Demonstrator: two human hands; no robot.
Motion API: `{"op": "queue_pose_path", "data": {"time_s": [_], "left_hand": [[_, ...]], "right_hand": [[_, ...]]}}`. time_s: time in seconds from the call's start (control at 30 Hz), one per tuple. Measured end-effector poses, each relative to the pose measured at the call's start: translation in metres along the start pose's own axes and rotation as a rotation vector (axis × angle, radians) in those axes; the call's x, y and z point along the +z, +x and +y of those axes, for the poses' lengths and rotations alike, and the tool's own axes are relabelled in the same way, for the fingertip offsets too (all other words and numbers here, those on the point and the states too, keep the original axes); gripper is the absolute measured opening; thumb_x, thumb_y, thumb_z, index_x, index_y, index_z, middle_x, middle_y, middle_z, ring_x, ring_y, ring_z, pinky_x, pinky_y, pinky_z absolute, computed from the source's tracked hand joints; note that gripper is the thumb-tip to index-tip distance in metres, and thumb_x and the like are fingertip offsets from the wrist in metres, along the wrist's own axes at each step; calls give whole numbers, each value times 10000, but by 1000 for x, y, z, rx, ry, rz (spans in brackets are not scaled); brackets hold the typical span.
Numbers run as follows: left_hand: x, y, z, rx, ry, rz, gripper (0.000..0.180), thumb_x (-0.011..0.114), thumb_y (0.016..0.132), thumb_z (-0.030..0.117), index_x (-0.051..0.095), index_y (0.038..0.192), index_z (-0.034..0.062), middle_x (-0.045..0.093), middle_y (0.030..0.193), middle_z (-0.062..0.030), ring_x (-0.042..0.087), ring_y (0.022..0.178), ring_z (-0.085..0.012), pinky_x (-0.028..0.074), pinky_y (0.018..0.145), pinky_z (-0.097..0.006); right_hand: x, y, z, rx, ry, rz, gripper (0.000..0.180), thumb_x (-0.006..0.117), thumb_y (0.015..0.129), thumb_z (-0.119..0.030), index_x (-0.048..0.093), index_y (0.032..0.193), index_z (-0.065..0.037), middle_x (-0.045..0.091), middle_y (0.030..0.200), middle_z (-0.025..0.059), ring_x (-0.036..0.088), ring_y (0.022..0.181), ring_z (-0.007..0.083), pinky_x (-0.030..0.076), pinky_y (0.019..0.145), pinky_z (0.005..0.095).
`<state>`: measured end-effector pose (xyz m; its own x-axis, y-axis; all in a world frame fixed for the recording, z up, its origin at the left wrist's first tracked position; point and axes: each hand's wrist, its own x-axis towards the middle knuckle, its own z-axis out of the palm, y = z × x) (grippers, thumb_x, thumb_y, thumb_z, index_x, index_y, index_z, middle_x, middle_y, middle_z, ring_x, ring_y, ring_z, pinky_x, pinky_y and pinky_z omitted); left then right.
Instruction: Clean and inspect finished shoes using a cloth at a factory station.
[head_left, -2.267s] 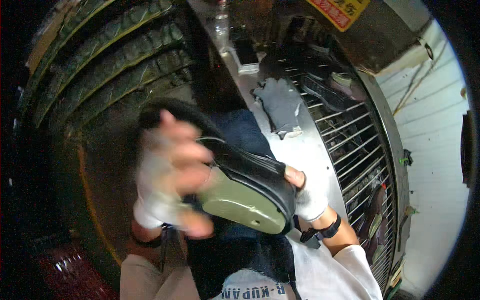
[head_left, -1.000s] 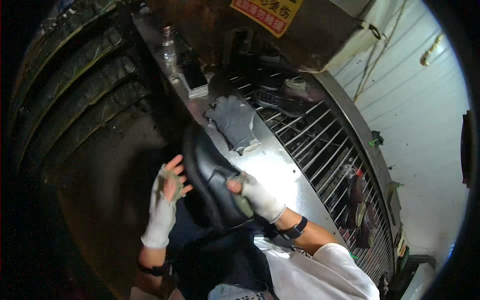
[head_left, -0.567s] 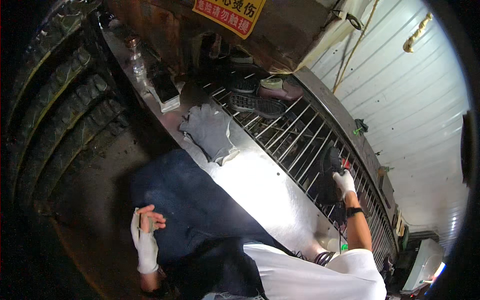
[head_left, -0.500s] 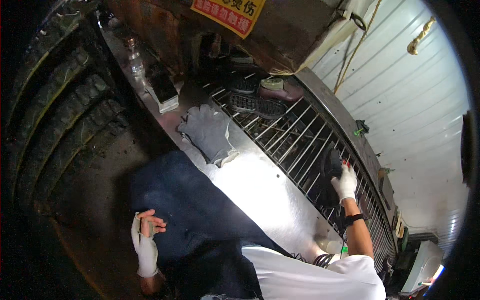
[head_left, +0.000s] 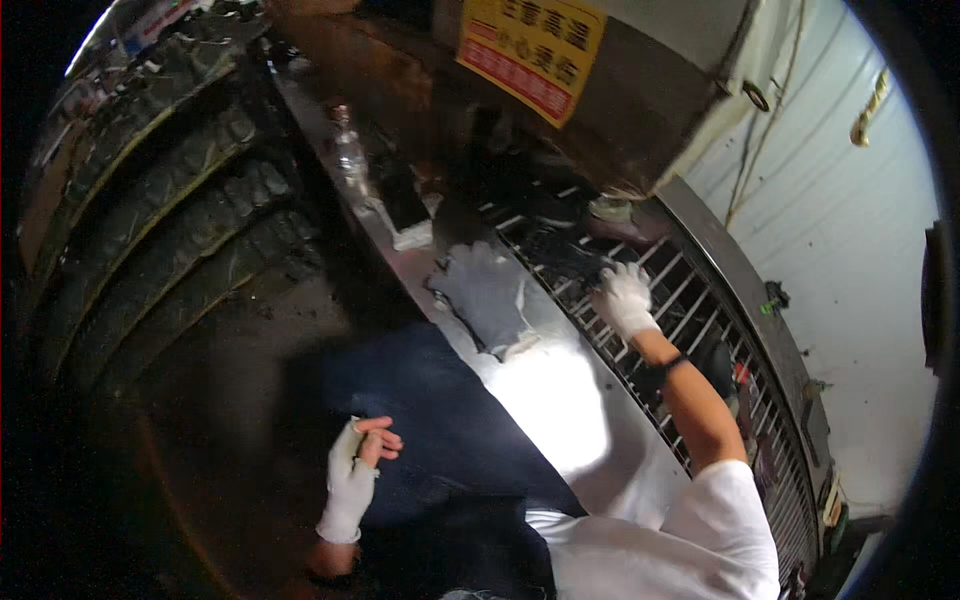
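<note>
My right hand (head_left: 625, 302), in a white glove, reaches over a metal bar rack (head_left: 690, 285). Its bent fingers are at the near end of a black ridged shoe sole (head_left: 560, 250); blur hides whether they grip it. Just beyond lies a dark maroon shoe (head_left: 643, 240) with a pale lining (head_left: 612, 209). My left hand (head_left: 358, 465) hangs over my dark apron (head_left: 440, 420), empty, its fingers loosely bent and apart. Bare fingers stick out of its white glove.
On the metal ledge (head_left: 550, 410) lie grey gloves (head_left: 487, 295), a dark-topped white box (head_left: 410, 225) and a clear bottle (head_left: 350, 160). A machine housing (head_left: 650, 80) with a yellow-red warning label overhangs the rack. Tiered dark racks (head_left: 190, 190) stand at left. Under my right forearm sits a dark object (head_left: 712, 368).
My right hand has left the dark item farther down the rack and moved up to the black sole. The view has shifted. My left hand keeps its loose pose.
</note>
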<state>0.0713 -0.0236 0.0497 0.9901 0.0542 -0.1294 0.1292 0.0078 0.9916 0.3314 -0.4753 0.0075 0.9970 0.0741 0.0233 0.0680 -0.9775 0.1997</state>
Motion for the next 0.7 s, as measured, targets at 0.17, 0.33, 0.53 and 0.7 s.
{"op": "queue_pose_path", "data": {"time_s": [0.17, 0.33, 0.53, 0.7], "left_hand": [[24, 9, 28, -112, 185, -84, 488, 738, 990, 192, 592, 1419, 9, 717, 1151, -103, 717, 1004, -206, 588, 897, -343], [100, 38, 61, 706, 532, -333, 1067, 928, 749, 223, 334, 1615, 35, 356, 1639, -250, 397, 1481, -499, 390, 1211, -513], [59, 30, 25, 365, 69, -79, 447, 598, 1057, 251, 548, 1410, -19, 680, 1288, -127, 676, 1143, -222, 526, 943, -337], [43, 5, -48, -361, -492, 48, 585, 630, 1053, 271, 460, 1524, -33, 616, 1411, -102, 591, 1241, -192, 459, 1089, -343]], "right_hand": [[-144, -80, -34, -156, 784, 63, 509, 726, 724, 23, 538, 1192, -44, 606, 1061, 172, 642, 1056, 356, 546, 895, 463], [-241, -116, -73, 9, 1974, -603, 195, 622, 975, -119, 618, 1160, -58, 669, 1054, 33, 656, 999, 142, 524, 919, 262], [-176, -73, -88, -103, 1879, -926, 433, 616, 1062, -363, 595, 1336, -29, 740, 1048, 67, 712, 937, 188, 595, 780, 327], [-25, 27, -45, -381, 889, 46, 609, 808, 777, -199, 644, 1346, -56, 681, 1269, 254, 683, 1167, 370, 541, 1027, 398]]}}
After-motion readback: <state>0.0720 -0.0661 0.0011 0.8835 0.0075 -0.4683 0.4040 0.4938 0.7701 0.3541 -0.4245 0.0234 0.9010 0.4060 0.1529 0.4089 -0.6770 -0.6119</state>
